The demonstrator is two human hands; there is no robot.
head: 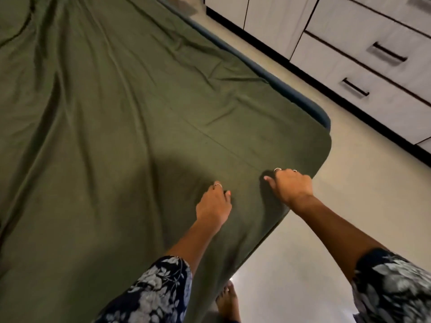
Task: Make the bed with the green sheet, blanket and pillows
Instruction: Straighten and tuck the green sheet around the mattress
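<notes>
One green sheet [116, 136] lies spread over the bed, wrinkled, reaching its corner. Two hands are near that corner: the left hand [213, 206] and the right hand [291, 186] each pinch the sheet with curled fingers.

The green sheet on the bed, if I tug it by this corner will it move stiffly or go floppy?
Probably floppy: the green sheet lies in long soft wrinkles and drapes over the bed's edge. It likely slides and bunches easily, since folds gather around both hands.
</notes>
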